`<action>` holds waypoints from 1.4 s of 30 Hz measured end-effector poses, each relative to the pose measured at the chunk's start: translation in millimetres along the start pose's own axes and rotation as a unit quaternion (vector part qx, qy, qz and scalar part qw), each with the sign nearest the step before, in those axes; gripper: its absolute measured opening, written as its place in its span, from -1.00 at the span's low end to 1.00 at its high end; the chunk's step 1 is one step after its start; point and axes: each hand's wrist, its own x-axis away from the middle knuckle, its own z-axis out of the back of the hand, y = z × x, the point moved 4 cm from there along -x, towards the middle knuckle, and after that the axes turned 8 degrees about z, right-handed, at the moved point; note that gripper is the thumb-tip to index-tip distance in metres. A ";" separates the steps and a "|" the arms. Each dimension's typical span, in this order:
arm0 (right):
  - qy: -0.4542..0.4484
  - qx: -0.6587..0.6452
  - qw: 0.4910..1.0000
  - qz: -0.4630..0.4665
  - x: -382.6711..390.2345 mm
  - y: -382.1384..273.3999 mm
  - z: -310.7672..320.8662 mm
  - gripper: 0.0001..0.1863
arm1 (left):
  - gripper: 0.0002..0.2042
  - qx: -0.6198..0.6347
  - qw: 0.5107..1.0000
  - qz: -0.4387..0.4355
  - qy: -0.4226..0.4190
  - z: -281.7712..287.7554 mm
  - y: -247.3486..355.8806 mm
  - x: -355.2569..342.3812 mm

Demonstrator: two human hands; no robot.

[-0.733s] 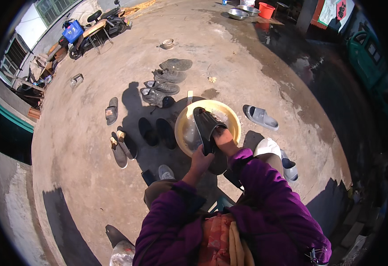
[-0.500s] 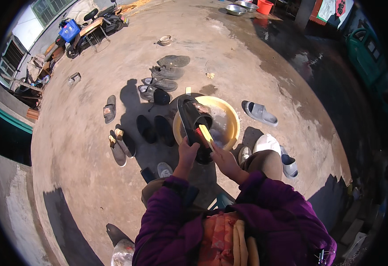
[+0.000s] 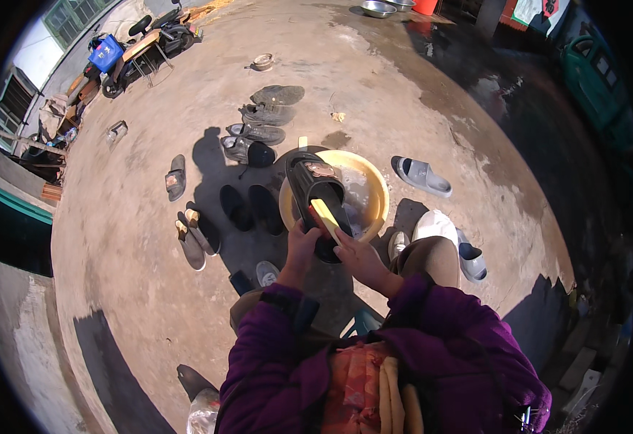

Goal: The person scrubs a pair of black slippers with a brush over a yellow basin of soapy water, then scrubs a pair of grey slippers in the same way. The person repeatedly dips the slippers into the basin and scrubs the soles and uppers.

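My left hand (image 3: pixel 303 246) grips the heel end of a black slide sandal (image 3: pixel 303 177), which is tilted over a yellow basin (image 3: pixel 380 192) of soapy water. My right hand (image 3: pixel 353 253) is closed on the yellow handle of a brush (image 3: pixel 324 214), whose red bristles sit inside the sandal, largely hidden by it. Another pale yellow stick-like thing (image 3: pixel 303 143) stands just behind the basin. A grey slide (image 3: pixel 421 175) lies right of the basin, and dark slip-on shoes (image 3: pixel 264 210) sit to its left.
More shoes (image 3: pixel 255 132) line up behind, brown slip-ons (image 3: pixel 193 246) and a lone slipper (image 3: pixel 175 177) at left, another slide (image 3: pixel 472 259) at right. A scooter (image 3: pixel 172 36) with a small table stands back left; metal bowls (image 3: pixel 378 11) and a red bucket (image 3: pixel 425 6) at the back; a green vehicle (image 3: pixel 595 79) right.
My right hand has come out of the sandal's opening and now holds the brush there, its handle moving slightly up-left. The sandal has shifted left in my left hand, uncovering more of the basin.
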 end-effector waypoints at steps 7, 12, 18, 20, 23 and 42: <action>0.077 0.190 0.978 -0.049 -109.7 50.4 40.8 -0.56 | -0.67 -0.134 0.986 -0.023 -0.094 -39.2 -23.1 16.4; -0.046 -0.048 0.983 -0.174 4.5 44.7 15.8 -0.45 | -0.71 -0.181 0.982 0.003 0.050 2.7 -5.6 3.9; 0.068 0.044 0.996 -0.032 -36.4 17.1 33.0 -0.51 | -0.73 -0.197 0.978 -0.072 0.015 -19.2 -0.3 14.3; 0.038 0.055 0.995 -0.072 -76.4 27.9 42.9 -0.54 | -0.74 -0.137 0.988 -0.066 -0.026 -33.5 -9.4 20.1; -0.006 0.053 0.997 -0.056 -79.7 31.8 33.7 -0.54 | -0.72 -0.122 0.990 -0.064 0.006 -22.0 -11.5 16.6; -0.021 -0.004 0.991 -0.133 -29.2 24.8 5.2 -0.51 | -0.81 -0.094 0.992 0.014 0.077 13.6 -11.4 -1.1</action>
